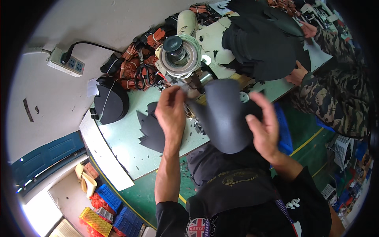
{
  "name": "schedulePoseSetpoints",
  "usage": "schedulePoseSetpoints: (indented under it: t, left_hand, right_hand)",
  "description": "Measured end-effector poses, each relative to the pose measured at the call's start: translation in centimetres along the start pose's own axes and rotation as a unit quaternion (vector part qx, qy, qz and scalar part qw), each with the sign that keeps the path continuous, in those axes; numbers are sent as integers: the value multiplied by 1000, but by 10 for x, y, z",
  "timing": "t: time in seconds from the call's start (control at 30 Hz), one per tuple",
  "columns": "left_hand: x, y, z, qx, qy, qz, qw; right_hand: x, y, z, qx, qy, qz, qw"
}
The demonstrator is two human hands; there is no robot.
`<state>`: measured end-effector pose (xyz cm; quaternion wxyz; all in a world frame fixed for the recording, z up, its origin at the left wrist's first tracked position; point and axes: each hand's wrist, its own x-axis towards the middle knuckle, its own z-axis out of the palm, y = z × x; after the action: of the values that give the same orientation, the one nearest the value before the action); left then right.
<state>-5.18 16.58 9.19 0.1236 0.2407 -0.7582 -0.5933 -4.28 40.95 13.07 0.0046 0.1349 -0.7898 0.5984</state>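
Note:
A smooth black curved sheet piece (227, 116) stands in front of me at the table's near edge, bent into a rounded shape, its lower end close to my apron. My left hand (171, 112) is raised beside the machine, fingertips pinched together; what they hold, if anything, is hidden by blur. On the piece's other side, my right hand (263, 128) has thumb and fingers spread around its dark side edge, slightly smeared by motion. Behind the piece is a sewing-type machine (189, 85), partly covered, with a thread cone (179, 57) above it.
Flat black cut pieces (152, 128) lie left of my left hand; a tied black bundle (110, 100) stands by the wall. Orange-brown tied bundles (132, 69) line the back. At right, a co-worker's hands (298, 74) touch a large black stack (260, 47). A blue crate (283, 130) is below.

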Motion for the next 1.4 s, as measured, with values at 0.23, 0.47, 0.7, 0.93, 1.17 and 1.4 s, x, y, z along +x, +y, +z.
schedulePoseSetpoints:
  t: [0.23, 0.47, 0.7, 0.93, 1.17, 1.4]
  left_hand:
    - [-15, -126, -122, 456, 23, 45, 888]
    - [-26, -116, -138, 451, 10, 9, 893]
    - [-23, -2, -69, 159, -296, -55, 940]
    - [-12, -3, -9, 65, -95, -78, 990]
    - [-15, 9, 4, 125, -25, -45, 991]
    - [-13, 14, 8, 176, -35, -98, 979]
  right_hand:
    - [48, -31, -77, -161, 194, -300, 920]
    - [45, 19, -50, -352, 58, -175, 918]
    - [0, 26, 3, 91, -330, 38, 939]
    - [31, 33, 16, 65, -263, 93, 958]
    - [50, 34, 21, 21, -250, 210, 945]
    - [68, 33, 29, -140, -201, 84, 966]
